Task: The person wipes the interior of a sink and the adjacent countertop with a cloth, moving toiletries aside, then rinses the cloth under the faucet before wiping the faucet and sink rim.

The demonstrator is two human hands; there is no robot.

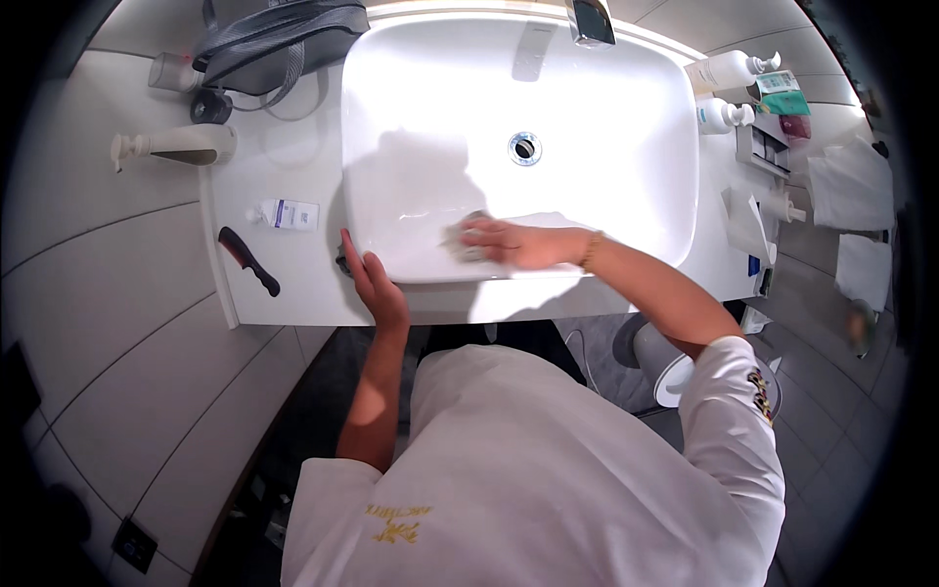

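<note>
Inside the near left part of the white basin (626,147), my right hand (523,245) is closed on a small pale cloth (458,245). Motion blurs it, and its exact kind is hard to make out. The cloth is against or close to the basin's near inner wall. My left hand (377,289) rests at the basin's outer near left corner with its fingers stretched out. A small dark object (342,260) shows beside those fingers, mostly hidden. The drain (525,149) lies uncovered in the basin floor, and a chrome faucet (591,23) stands at the far rim.
On the left counter are a comb (248,261), a small white tube (291,215), a pump bottle (181,146) and a grey bag (284,54). Pump bottles (722,115) and small packages line the right side. A white bin (667,367) stands below the counter.
</note>
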